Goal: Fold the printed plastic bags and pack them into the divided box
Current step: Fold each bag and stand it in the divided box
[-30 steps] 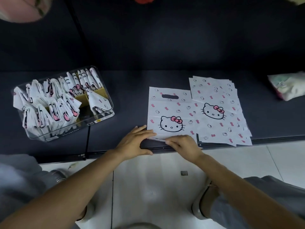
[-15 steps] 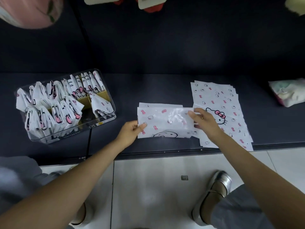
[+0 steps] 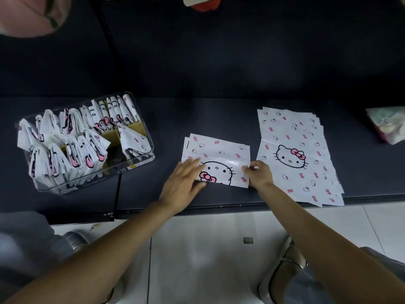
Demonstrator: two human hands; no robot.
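A white plastic bag printed with a cat face and pink bows lies folded in half on the dark counter, the cat face upside down. My left hand presses flat on its left part, fingers straight. My right hand pinches the bag's right edge. To the right lies a stack of flat printed bags. A clear divided box stands at the left, holding several folded bags upright in its compartments.
The dark counter's front edge runs just below the bags, with white floor tiles and my shoes beneath. A pale crumpled bundle sits at the far right. A pink round object shows at the top left.
The bag, flat a second ago, was lifted by its near edge and folded over away from me. Now it lies doubled, my left hand flattening it and my right holding the edge.
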